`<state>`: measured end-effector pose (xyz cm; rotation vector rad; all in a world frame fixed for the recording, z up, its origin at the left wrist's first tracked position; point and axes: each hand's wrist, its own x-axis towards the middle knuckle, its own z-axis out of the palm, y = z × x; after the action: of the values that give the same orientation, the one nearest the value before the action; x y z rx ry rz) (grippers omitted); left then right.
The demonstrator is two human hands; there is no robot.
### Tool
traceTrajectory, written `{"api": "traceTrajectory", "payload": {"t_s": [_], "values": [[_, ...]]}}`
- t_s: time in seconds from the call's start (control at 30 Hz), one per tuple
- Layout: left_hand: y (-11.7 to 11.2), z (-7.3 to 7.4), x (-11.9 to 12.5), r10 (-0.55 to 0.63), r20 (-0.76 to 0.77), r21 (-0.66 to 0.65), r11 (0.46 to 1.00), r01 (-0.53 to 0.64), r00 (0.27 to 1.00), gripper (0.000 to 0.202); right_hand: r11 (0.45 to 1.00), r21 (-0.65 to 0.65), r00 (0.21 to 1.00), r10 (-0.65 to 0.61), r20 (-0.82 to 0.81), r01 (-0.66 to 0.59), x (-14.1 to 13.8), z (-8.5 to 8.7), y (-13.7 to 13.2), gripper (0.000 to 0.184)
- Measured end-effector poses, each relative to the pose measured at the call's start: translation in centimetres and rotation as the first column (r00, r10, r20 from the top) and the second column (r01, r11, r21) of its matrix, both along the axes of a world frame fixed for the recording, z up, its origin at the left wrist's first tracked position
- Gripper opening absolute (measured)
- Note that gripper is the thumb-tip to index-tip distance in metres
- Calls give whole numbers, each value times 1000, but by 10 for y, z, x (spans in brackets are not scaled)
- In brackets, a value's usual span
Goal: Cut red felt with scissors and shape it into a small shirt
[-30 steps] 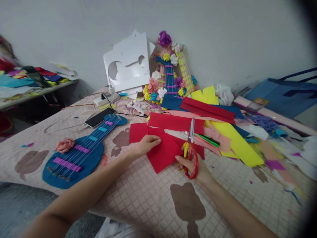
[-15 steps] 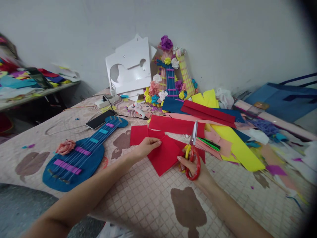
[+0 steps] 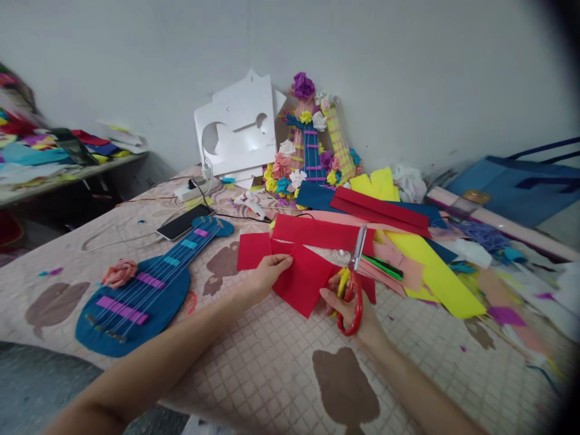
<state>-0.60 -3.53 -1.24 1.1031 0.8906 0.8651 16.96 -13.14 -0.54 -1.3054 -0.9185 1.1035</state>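
The left hand (image 3: pixel 270 273) pinches the upper edge of a red sheet (image 3: pixel 304 281) between thumb and fingertips. The right hand (image 3: pixel 348 308) has its fingers curled through the handles of the scissors (image 3: pixel 356 284), the blades together and pointing up and away from the person. Its thumb lies at the sheet's right edge; whether it touches, I cannot tell.

Compared with a half second ago, the sheet has turned a little: its bottom corner has swung to the right, towards the right hand. The scissors' tip has moved slightly right, while both hands keep their grip.

The sheet is in front of the person, over the tablecloth (image 3: pixel 254 368). Just beyond it are a small red piece (image 3: pixel 254 251) and a long red strip (image 3: pixel 317 232). To the right lie some pens (image 3: pixel 385 267) and a yellow strip (image 3: pixel 437 272).

Farther left, the blue toy guitar (image 3: pixel 177 283) with its pink flower (image 3: pixel 119 273) lies as before, near the phone (image 3: pixel 183 222).
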Motion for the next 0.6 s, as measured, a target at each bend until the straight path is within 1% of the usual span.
{"api": "traceTrajectory", "payload": {"t_s": [0.07,0.13,0.27,0.4,0.5,0.53,0.6], "values": [[-2,1,1,63,33,-75,995,-61,997,41,1000,-12,1000,-1,21,1,-2,2,-1,47],[-2,3,2,87,63,-122,989,-78,994,40,1000,-24,999,-4,35,5,-3,3,-1,44],[0,4,2,39,128,-97,995,-27,991,41,1000,-8,999,-11,53,12,-4,4,0,41],[1,1,1,7,154,-81,997,5,988,40,1000,-7,999,-9,54,9,-4,3,1,40],[6,1,-3,60,165,-116,992,-41,984,34,1000,14,1000,-20,17,20,-2,3,0,41],[11,3,-5,87,169,-124,990,-66,982,30,1000,20,1000,-22,2,22,-1,2,-1,41],[25,7,-13,126,153,-100,989,-112,980,22,1000,22,1000,-15,-21,15,1,1,-1,41]]}}
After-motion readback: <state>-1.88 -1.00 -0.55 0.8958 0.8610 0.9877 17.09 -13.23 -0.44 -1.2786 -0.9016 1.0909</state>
